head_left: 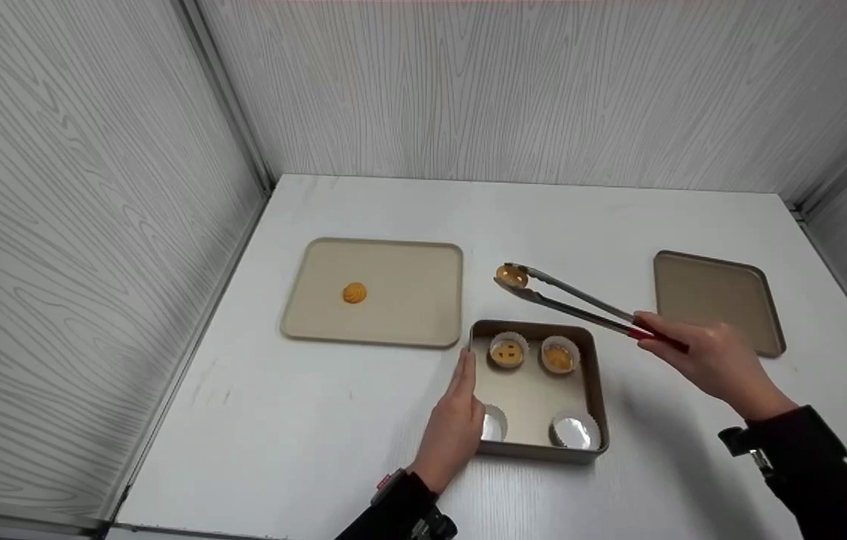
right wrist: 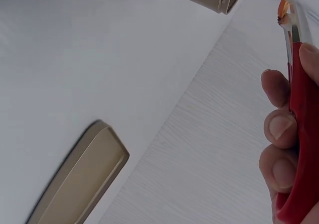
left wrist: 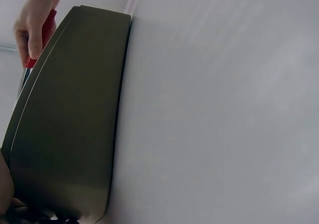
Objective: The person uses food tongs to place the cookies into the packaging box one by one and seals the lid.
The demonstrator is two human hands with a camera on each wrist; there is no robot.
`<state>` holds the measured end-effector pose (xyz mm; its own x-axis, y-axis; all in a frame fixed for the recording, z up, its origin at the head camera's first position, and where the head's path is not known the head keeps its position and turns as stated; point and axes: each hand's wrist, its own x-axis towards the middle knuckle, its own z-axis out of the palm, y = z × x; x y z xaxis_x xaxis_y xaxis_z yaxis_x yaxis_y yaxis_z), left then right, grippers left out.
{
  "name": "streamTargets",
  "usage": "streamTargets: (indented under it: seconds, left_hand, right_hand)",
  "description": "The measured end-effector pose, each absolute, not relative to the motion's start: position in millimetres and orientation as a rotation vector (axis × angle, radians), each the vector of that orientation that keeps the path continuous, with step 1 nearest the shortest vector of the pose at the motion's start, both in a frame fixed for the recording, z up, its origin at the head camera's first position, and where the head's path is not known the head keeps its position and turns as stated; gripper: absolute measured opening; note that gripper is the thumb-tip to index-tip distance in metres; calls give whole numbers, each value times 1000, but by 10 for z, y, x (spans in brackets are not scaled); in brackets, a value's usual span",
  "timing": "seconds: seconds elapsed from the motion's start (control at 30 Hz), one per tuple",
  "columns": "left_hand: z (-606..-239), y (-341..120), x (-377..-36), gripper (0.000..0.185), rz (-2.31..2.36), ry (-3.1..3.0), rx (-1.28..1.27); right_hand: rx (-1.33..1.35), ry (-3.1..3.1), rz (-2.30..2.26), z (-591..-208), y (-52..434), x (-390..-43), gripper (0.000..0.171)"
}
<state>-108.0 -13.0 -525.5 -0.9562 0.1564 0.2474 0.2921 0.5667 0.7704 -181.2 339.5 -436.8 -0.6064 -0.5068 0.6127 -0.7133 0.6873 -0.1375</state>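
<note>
Clamping tongs (right wrist: 304, 99) in right hand (head_left: 712, 365), pinching cookie (head_left: 511, 276) at tips beyond tin (head_left: 528, 394). Pressing straight-fingered left hand (head_left: 453, 420) against tin's left wall. Could drop cookie by slackening squeeze, crack it by overpressing.

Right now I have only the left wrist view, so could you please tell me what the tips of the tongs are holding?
Observer: The tongs grip a round cookie.
Operator: Thank you; what stands inside the pan whose outer wall I see?
Observer: Four paper cups, and each of the far two has a baked piece in it.
Operator: Is there anything else beyond my view?
Observer: Yes, a flat beige tray bears one swirled cookie.
</note>
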Motion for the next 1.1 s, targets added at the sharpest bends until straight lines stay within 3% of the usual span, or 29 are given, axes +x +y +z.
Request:
streamTargets:
  seconds: [0.37, 0.8, 1.1]
  left_hand:
    - [-5247, -129, -1076, 62, -1372, -2649, -381]
    - [-5239, -128, -1077, 62, -1395, -2661, -361]
    - [-5239, -130, -1082, 63, -1392, -2658, -359]
  right_hand:
    - [898, -2341, 469, -4358, 3674, -1666, 48]
    - [846, -2460, 457, -4193, 3865, -1436, 63]
    - [934, -2515, 371, -4010, 3980, -1290, 56]
